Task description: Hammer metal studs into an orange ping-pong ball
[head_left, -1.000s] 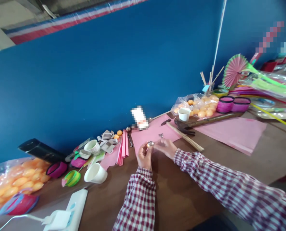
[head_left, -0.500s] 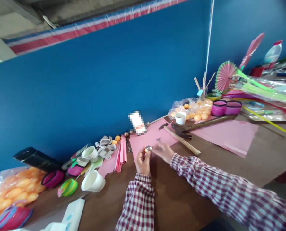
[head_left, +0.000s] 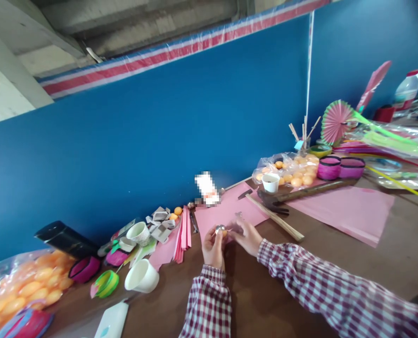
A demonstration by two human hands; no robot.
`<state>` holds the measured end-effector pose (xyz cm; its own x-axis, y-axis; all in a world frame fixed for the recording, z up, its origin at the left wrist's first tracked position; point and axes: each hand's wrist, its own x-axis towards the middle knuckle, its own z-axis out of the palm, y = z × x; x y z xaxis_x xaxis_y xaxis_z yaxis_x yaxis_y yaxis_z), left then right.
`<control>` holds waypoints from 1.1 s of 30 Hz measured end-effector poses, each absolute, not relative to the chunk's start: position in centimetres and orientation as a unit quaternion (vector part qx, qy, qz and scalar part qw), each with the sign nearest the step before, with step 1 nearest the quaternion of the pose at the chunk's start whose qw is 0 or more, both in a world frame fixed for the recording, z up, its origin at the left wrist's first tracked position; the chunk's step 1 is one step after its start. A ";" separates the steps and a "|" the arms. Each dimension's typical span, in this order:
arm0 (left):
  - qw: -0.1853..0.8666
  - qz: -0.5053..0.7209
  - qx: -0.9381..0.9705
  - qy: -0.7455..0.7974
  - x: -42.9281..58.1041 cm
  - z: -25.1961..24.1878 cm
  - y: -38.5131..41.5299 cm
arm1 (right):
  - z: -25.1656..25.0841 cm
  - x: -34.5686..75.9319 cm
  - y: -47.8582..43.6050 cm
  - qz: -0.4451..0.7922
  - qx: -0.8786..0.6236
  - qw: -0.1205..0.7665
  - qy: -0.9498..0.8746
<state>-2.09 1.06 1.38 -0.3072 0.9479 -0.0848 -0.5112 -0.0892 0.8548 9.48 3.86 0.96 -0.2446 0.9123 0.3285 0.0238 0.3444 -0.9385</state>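
L sleeve (head_left: 209, 305) & R sleeve (head_left: 323, 281) match: long, maroon/white chk fabric, w/ gathered cuffs (head_left: 214, 274), prob. elasticated, tho blur hides detail.

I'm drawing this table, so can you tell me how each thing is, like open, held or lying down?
Left hand: closed on the small shiny ball
Small shiny ball: held
Right hand: beside the ball; touching or not, unclear
Round paper fan: spread open
Bottle: red cap on
Small white cup: upright
Light-handled hammer: lying down
Dark-handled hammer: lying down
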 end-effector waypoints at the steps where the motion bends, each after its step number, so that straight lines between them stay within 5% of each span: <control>1: 0.528 0.698 0.247 0.415 -2.3 1.4 1.1 | 1.2 10.0 4.3 0.396 -0.384 0.494 -0.673; 4: 0.539 0.712 0.214 0.395 -2.8 1.4 1.2 | 2.0 12.6 5.9 0.183 -0.506 0.448 -0.714; 8: 0.555 0.706 0.192 0.396 -3.2 1.4 1.3 | 2.3 15.5 7.4 0.111 -0.547 0.412 -0.720; 19: 0.572 0.701 0.189 0.381 -3.0 1.3 1.1 | 1.5 14.4 7.2 0.074 -0.497 0.287 -0.815; 33: 0.573 0.703 0.196 0.373 -3.1 1.3 1.0 | 0.9 14.0 7.2 0.066 -0.535 0.327 -0.776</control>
<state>-3.08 1.03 1.27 -0.2663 0.9518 -0.1520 -0.6588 -0.0646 0.7495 13.96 7.24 0.89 -0.2135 0.8738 0.4368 0.7880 0.4183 -0.4517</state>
